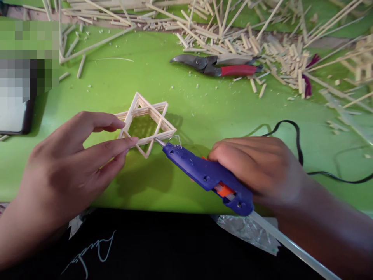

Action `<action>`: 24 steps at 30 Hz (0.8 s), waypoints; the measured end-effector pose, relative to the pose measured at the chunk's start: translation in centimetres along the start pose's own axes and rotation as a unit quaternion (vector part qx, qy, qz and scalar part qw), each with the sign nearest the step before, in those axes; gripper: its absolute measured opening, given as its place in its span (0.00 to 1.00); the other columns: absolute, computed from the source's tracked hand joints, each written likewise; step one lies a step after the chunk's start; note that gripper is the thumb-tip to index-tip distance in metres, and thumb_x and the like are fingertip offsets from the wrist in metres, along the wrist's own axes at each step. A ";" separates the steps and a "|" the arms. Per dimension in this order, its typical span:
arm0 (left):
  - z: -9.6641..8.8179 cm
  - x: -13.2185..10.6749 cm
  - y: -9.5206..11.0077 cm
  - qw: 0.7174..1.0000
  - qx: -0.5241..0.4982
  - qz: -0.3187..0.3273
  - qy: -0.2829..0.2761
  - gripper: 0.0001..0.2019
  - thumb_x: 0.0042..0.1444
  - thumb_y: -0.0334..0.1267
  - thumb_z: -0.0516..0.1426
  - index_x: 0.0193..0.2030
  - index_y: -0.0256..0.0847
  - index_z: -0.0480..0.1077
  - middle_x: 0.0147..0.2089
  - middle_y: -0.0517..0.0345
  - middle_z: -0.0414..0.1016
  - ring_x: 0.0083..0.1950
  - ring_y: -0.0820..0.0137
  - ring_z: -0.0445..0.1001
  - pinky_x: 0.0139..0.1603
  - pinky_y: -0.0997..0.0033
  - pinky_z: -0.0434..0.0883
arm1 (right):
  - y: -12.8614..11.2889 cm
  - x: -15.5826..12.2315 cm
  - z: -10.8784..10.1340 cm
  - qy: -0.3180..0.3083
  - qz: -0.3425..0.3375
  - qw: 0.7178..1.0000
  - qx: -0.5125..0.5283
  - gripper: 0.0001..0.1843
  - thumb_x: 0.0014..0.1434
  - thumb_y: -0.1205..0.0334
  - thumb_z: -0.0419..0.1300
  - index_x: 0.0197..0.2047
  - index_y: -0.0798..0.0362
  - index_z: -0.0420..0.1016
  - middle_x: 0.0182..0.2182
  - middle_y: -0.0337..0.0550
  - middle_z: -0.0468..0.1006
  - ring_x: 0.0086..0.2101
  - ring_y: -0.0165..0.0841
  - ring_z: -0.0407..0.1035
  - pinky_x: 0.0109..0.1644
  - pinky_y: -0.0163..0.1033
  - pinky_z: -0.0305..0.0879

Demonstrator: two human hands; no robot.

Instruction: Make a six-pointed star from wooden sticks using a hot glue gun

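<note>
A six-pointed star frame (pixel 159 120), built up from layers of thin wooden sticks, is pinched at its left side between the fingers of my left hand (pixel 78 155). My right hand (pixel 259 167) is wrapped round a blue hot glue gun (pixel 201 171), whose metal nozzle touches or nearly touches a stick crossing at the star's lower edge. A long translucent glue stick (pixel 288 241) runs out of the gun's back end toward the lower right. Fine glue strands show near the nozzle. My right fingertips are mostly hidden behind the gun.
Red-handled pruning shears (pixel 215 65) lie beyond the star on the green table (pixel 140 74). Cut stick pieces (pixel 291 58) and long sticks (pixel 110 15) are heaped along the back. A black cord (pixel 300 144) curls at right; a phone (pixel 17 105), partly blurred, sits at left.
</note>
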State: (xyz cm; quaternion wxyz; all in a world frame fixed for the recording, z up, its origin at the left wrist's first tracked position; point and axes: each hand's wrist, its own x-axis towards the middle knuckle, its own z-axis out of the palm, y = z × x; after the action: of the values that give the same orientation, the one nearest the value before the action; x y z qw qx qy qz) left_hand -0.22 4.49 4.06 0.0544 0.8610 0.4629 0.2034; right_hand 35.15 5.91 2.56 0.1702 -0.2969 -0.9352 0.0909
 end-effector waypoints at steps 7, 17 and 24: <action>-0.1 -0.2 -0.3 1.000 -0.001 -0.002 -0.005 0.18 0.71 0.34 0.65 0.61 0.64 0.81 0.68 0.67 0.82 0.56 0.62 0.87 0.58 0.56 0.86 | 0.1 -0.9 0.3 0.096 0.014 0.995 0.019 0.06 0.80 0.64 0.60 0.56 0.55 0.77 0.37 0.47 0.88 0.34 0.38 0.82 0.37 0.42 0.73; -0.5 0.8 1.3 0.994 -0.088 0.024 0.055 0.09 0.66 0.29 0.67 0.49 0.45 0.77 0.46 0.57 0.84 0.46 0.67 0.84 0.51 0.66 0.80 | -0.2 0.7 0.8 0.162 0.102 0.979 -0.068 0.24 0.77 0.58 0.61 0.72 0.51 0.71 0.46 0.50 0.88 0.43 0.46 0.84 0.49 0.49 0.82; -1.5 0.0 4.7 0.912 -0.292 -0.115 -0.265 0.15 0.77 0.48 0.60 0.62 0.47 0.80 0.40 0.61 0.87 0.28 0.73 0.78 0.27 0.73 0.70 | -0.4 1.4 2.1 0.195 0.098 0.954 -0.205 0.32 0.75 0.68 0.56 0.78 0.60 0.58 0.49 0.57 0.88 0.38 0.47 0.81 0.39 0.50 0.82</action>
State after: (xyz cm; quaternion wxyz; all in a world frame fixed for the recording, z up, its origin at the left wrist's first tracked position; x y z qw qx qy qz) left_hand 2.81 1.70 6.74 0.4471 0.7697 0.4475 0.0858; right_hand 33.08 6.22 1.13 0.2748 -0.4273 -0.8489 -0.1456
